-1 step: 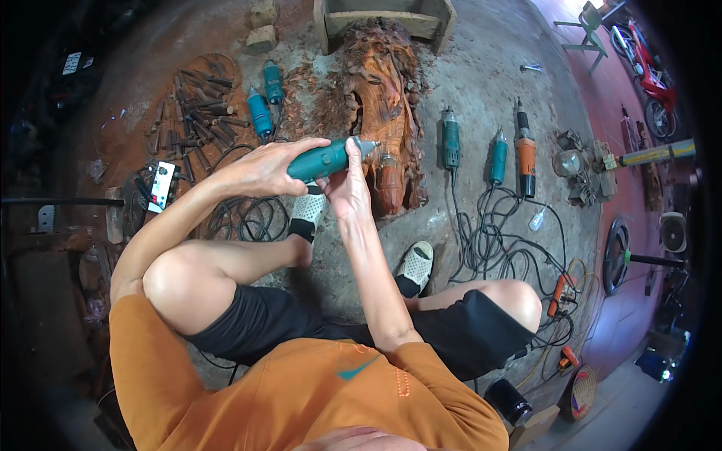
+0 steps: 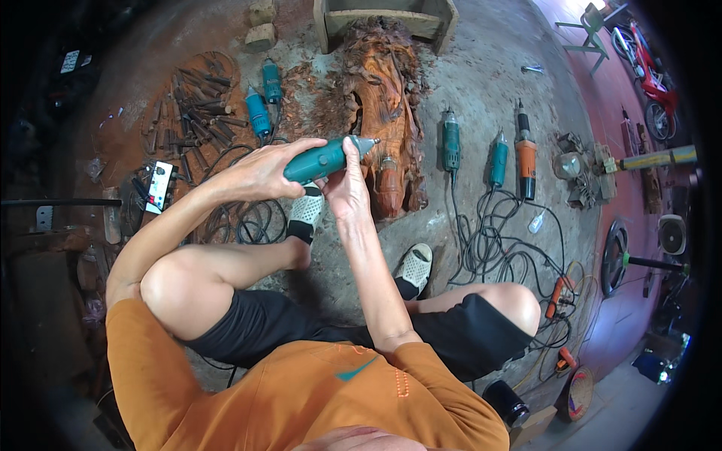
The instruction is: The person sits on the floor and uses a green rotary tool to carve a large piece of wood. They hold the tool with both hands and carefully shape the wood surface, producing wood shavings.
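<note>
A teal die grinder (image 2: 320, 161) is held up in front of me, its metal tip pointing right and slightly upward. My left hand (image 2: 262, 171) is wrapped around its rear end. Near the nose, my right hand (image 2: 347, 189) grips the body, thumb raised along the front and fingers mostly hidden behind. Beyond the tool lies a reddish-brown carved piece of wood (image 2: 389, 98) on the floor, its near end rounded. In this view the grinder's tip overlaps the carving; whether they touch I cannot tell.
Teal grinders (image 2: 258, 114) and a pile of carving tools (image 2: 197, 113) lie to the left. More teal grinders (image 2: 451, 143) and an orange one (image 2: 526, 159) are at right, with tangled black cables (image 2: 492, 233). A wooden stand (image 2: 383, 16) is at the far end.
</note>
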### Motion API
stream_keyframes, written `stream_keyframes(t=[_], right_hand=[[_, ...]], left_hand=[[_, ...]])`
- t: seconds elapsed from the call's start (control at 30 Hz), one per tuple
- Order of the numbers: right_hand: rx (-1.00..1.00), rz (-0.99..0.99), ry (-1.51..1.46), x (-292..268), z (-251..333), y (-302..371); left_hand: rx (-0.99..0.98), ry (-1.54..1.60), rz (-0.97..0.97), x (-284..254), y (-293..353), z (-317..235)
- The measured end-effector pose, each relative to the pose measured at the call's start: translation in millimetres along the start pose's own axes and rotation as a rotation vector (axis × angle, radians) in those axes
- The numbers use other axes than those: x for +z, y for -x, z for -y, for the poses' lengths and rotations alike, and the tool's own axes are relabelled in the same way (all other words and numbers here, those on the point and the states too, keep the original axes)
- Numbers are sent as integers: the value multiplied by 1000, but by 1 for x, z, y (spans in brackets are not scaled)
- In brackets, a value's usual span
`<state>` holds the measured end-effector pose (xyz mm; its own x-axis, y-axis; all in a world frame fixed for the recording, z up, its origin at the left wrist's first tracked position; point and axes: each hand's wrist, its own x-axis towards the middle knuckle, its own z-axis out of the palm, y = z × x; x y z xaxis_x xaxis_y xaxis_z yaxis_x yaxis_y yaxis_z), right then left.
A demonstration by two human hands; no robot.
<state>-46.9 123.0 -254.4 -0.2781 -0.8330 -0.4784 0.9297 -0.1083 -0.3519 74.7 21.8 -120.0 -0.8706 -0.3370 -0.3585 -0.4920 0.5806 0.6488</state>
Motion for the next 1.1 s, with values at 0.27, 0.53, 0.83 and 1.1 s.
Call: stream_keyframes(t=[0.27,0.53,0.83,1.1], right_hand=[[105,50,68,34,5,-71],[162,70,239,14,22,-140],[133,64,254,20,22,-171],[112,40,280,13,29,-177]], left_hand=[[-137,191,-154,-41,-21,52],[-161,287,-337,-14,-65,97],[-189,308,-440,-10,-84,105],[-200,381,-454,3,-95,105]])
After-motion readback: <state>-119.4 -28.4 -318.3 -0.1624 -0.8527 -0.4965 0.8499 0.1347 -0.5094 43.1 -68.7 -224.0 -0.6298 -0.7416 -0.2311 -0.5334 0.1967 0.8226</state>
